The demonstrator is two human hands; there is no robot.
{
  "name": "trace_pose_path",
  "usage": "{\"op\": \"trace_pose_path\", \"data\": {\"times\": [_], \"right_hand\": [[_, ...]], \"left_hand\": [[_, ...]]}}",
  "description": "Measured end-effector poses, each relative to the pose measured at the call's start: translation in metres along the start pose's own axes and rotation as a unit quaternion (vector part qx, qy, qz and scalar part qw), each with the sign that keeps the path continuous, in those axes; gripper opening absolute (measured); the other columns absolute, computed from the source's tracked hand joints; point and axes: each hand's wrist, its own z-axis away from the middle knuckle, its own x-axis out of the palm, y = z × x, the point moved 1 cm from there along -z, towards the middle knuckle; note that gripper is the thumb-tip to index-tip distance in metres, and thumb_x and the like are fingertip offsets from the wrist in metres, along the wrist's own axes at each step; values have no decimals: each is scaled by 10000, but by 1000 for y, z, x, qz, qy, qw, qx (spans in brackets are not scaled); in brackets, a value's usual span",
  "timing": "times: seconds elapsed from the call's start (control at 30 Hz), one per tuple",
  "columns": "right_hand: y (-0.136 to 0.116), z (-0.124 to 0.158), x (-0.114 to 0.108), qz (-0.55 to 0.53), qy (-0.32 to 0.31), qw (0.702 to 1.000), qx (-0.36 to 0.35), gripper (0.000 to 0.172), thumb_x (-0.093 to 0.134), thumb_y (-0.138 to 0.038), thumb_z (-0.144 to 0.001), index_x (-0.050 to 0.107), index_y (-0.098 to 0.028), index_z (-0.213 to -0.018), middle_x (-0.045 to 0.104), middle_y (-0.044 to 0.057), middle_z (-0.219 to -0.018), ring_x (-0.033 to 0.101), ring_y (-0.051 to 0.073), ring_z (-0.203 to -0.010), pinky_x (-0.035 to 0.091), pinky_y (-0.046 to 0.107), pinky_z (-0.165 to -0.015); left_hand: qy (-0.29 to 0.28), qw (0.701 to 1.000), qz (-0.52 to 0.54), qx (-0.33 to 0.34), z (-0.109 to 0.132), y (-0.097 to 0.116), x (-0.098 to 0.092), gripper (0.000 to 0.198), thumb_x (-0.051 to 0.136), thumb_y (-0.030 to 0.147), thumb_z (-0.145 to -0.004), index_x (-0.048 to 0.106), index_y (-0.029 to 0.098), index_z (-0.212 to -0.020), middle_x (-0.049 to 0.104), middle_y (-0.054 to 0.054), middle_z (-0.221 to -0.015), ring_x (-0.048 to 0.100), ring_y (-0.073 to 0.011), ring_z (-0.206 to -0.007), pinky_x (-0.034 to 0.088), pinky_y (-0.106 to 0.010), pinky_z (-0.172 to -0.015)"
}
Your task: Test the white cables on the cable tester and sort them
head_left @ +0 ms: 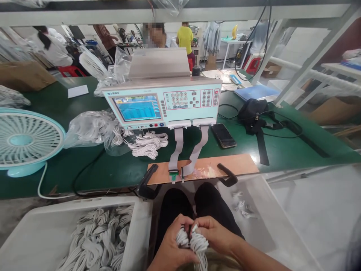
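Low over my lap, my left hand (pixel 170 244) and my right hand (pixel 214 233) are both closed round bundles of coiled white cable (pixel 194 242). The fingers of the two hands meet at the top of the coils, where a white plug end sticks up. Straight ahead on the green bench stands a pale cable tester (pixel 163 101) with a lit blue screen and a keypad. Two grey ribbon cables (pixel 194 150) drop from it to small connectors on a brown board (pixel 225 167) at the bench edge.
A white bin (pixel 34 233) of coiled white cables sits at my lower left; another bin (pixel 254 203) with a few coils sits at my right. On the bench lie loose cable bundles (pixel 148 145), a bagged pile (pixel 90 128), a phone (pixel 223 135), a black pouch (pixel 252 113) and a teal fan (pixel 25 139). People work behind.
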Motion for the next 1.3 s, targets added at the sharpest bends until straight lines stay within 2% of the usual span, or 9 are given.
{"op": "trace_pose_path", "data": {"times": [0.17,0.3,0.5,0.6,0.83,1.0,1.07,1.17,1.3], "right_hand": [[-7,8,5,105,29,992,-70,294,594,-344,-782,553,-54,-766,488,32,-680,406,64,-620,313,185,-584],[-6,8,13,120,28,989,-82,298,619,-345,-756,467,-98,-819,452,5,-710,381,61,-621,307,183,-567],[9,12,16,239,87,964,-82,300,614,-320,-758,372,-146,-791,396,-31,-675,325,59,-604,292,176,-539],[4,19,13,265,46,958,-95,251,594,-322,-777,423,-138,-781,447,-1,-733,393,74,-652,352,193,-599],[-13,33,8,494,-88,854,-136,229,549,-310,-808,629,-148,-948,513,78,-911,501,116,-832,396,194,-724],[-18,25,14,652,-43,736,-176,127,462,-184,-773,577,-140,-806,511,42,-761,430,100,-657,327,212,-599],[-20,13,13,627,22,754,-197,78,460,-155,-745,535,-139,-756,498,22,-695,410,97,-632,307,221,-596],[-22,-14,6,507,116,829,-204,103,424,-177,-789,496,-134,-730,489,11,-667,414,92,-631,323,213,-609],[-28,-55,1,317,152,918,-186,216,423,-315,-834,474,-130,-735,455,3,-645,411,84,-594,350,198,-565]], "left_hand": [[-44,981,136,-131,10,-3,4,385,758,264,-554,487,135,-796,440,27,-639,347,-55,-530,292,-169,-484],[-30,946,281,-158,12,-4,7,425,706,436,-592,524,127,-820,455,10,-614,325,-43,-430,271,-169,-400],[18,990,34,-135,7,2,8,252,625,336,-715,616,85,-707,506,-31,-629,403,-83,-576,328,-186,-543],[12,987,38,-156,7,0,7,280,598,359,-734,612,82,-695,527,-40,-611,428,-98,-581,336,-200,-560],[17,979,65,-193,9,-16,13,288,603,377,-724,589,89,-717,554,-42,-603,459,-104,-552,339,-200,-538],[59,985,24,-161,3,-19,15,295,597,378,-729,581,89,-675,475,-9,-574,387,-82,-544,301,-181,-508],[104,985,-1,-138,-3,-17,10,308,593,393,-735,587,92,-668,496,-20,-605,414,-92,-576,330,-183,-530],[174,979,6,-107,-16,-13,0,322,603,422,-726,595,102,-700,520,-22,-620,449,-98,-568,365,-186,-528],[249,960,72,-104,-37,-5,-13,372,643,452,-680,601,106,-809,520,-6,-551,452,-100,-477,373,-197,-447]]}}
